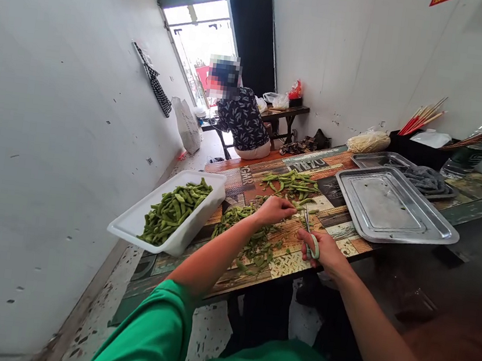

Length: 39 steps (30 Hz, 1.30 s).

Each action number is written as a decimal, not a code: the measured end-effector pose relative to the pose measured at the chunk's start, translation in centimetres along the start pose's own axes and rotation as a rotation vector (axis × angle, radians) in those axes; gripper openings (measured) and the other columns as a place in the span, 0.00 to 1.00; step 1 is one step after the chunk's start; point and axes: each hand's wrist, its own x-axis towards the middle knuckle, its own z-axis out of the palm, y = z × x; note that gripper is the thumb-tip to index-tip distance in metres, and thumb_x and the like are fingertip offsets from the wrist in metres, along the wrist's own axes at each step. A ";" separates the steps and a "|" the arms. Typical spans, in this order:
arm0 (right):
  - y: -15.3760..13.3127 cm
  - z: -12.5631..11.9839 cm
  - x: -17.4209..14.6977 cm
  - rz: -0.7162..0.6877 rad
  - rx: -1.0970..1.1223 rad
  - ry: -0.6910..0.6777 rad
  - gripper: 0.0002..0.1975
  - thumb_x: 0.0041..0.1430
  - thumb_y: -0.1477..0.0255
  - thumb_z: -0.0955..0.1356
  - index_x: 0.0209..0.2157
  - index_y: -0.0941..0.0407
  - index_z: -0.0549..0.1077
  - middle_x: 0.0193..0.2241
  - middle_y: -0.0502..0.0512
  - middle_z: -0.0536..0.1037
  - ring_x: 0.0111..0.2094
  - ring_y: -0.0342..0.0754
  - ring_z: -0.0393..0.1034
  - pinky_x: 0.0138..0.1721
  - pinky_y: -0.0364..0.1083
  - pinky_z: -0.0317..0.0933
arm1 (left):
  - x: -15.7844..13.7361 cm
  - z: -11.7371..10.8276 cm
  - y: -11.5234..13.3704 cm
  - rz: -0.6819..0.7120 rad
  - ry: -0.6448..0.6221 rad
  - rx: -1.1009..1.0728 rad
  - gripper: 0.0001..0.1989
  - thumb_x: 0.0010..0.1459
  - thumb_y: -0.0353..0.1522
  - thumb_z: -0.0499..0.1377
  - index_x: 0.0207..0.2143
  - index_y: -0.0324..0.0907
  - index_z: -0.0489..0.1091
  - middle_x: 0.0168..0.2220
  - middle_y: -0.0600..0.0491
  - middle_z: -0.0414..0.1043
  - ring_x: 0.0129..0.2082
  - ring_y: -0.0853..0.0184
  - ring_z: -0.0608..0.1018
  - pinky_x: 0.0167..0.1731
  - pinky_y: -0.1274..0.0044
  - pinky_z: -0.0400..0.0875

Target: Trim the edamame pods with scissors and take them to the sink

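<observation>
My right hand (320, 250) is closed round the pale green handles of a pair of scissors (314, 247), whose blades point away from me. Just left of the blades, my left hand (276, 211) pinches a green soybean pod (299, 205) at its fingertips; the fingers partly hide it. Beyond both hands lies a loose pile of whole pods (291, 182). Trimmings and leafy scraps (254, 246) are scattered beneath and in front of my left forearm. To the left, a white plastic tub (194, 221) holds a heap of pods (176, 205).
A metal tray (396, 208) sits at the right, near the table edge. Behind it are a smaller tray with a grey cloth (426, 178), a black box of skewers (398, 146) and a plastic bottle (468, 153). A person (246, 119) sits at another table ahead.
</observation>
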 end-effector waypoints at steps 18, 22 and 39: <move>-0.5 3.5 -0.8 -0.033 -0.140 -0.032 0.26 0.45 0.47 0.74 0.25 0.57 0.70 0.14 0.48 0.68 0.14 0.43 0.63 0.11 0.38 0.48 | -4.2 -1.7 0.1 -0.367 0.112 -0.682 0.07 0.47 0.32 0.68 0.24 0.36 0.76 0.18 0.57 0.68 0.17 0.77 0.64 0.19 0.81 0.55; -1.1 4.1 -1.4 0.017 -0.044 -0.078 0.24 0.51 0.50 0.73 0.28 0.57 0.71 0.17 0.49 0.70 0.16 0.43 0.65 0.11 0.38 0.52 | -4.4 -1.9 0.6 -0.447 0.143 -0.896 0.10 0.50 0.29 0.69 0.23 0.36 0.70 0.22 0.52 0.74 0.20 0.74 0.73 0.21 0.82 0.63; -1.1 5.0 -0.6 -0.026 -0.079 -0.027 0.29 0.45 0.45 0.73 0.25 0.58 0.71 0.13 0.48 0.66 0.12 0.41 0.60 0.10 0.38 0.43 | -5.0 -0.3 0.8 -0.425 0.242 -0.889 0.13 0.52 0.30 0.68 0.23 0.36 0.66 0.22 0.50 0.75 0.24 0.71 0.78 0.23 0.82 0.65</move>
